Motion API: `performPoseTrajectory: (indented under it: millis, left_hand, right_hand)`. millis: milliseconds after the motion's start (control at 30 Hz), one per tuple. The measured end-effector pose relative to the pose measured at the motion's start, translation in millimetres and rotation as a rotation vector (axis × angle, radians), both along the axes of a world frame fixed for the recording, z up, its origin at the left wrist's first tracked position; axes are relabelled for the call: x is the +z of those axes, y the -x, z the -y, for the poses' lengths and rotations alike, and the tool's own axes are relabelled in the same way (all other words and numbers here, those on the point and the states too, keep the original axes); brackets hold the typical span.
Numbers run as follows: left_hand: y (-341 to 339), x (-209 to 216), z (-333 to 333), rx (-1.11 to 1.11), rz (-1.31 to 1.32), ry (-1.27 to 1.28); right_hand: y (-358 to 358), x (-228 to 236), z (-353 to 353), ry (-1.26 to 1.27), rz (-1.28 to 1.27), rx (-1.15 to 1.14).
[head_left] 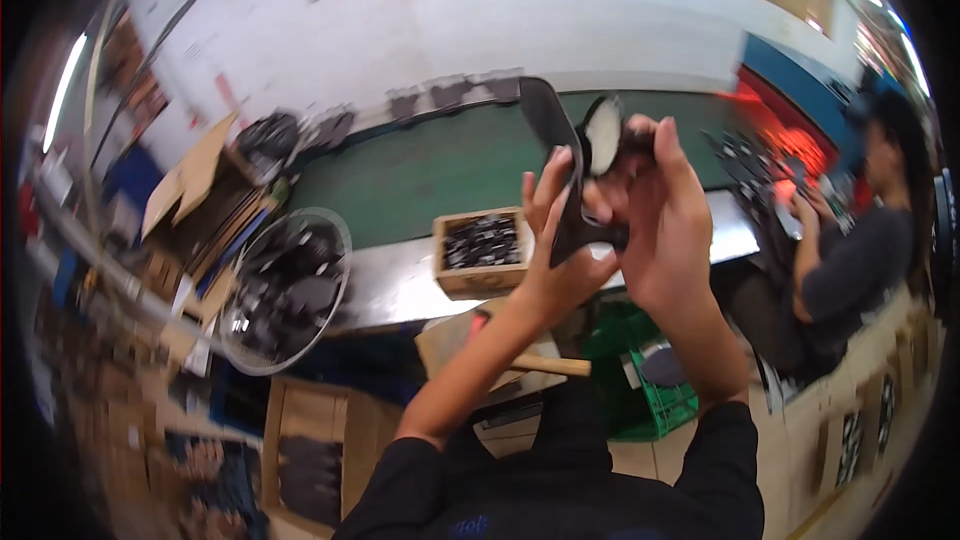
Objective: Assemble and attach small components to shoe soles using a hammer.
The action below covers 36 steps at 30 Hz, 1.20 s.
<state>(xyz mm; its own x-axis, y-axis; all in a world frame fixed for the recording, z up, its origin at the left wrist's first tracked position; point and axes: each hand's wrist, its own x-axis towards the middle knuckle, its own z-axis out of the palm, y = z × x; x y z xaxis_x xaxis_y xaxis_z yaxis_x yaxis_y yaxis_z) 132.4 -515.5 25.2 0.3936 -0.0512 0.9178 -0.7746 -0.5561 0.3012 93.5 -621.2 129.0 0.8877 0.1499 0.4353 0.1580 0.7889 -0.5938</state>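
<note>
Up above the bench, both my hands are closed on a dark curved piece [545, 112] that looks like a shoe sole; its exact kind is unclear. It bends down between my palms, and an oval with a pale face [603, 135] stands beside its upper end. My left hand [560, 275] grips the near side, thumb pointing right. My right hand [668, 225] wraps the other side with fingers curled, hiding part of the piece. Below them, a wooden box [480, 282] full of small dark and shiny parts sits on the metal bench edge.
A wooden-handled tool [550, 366] lies over my lap. At left stands a round basket [343, 280] of dark pieces, with a cardboard box [357, 440] below. A green crate [675, 410] is at my right. Beyond runs a green belt [400, 185]; a co-worker [860, 250] sits right.
</note>
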Motion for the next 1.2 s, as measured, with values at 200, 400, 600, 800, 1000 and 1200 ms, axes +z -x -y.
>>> performPoseTrajectory:
  millis: [200,400,600,800,1000,1200]
  left_hand:
    - [113,1,-146,0.419,0.230,0.402]
    - [239,-9,-202,0.557,0.144,1.089]
    - [246,-48,-183,0.500,-0.347,1.008]
    - [192,-113,-133,0.250,-0.617,0.939]
    - [139,-120,-109,0.159,-0.653,0.660]
    - [105,-163,-132,0.359,-0.858,0.430]
  right_hand:
    - [12,-22,-120,0.230,0.296,0.444]
    - [-24,-54,-309,0.732,0.861,0.191]
    - [-16,-121,-280,1.169,1.095,-0.076]
    - [43,-226,-35,2.050,0.741,-0.065]
    - [100,-259,52,1.739,0.075,-0.231]
    - [135,-322,109,1.166,-0.463,-0.225]
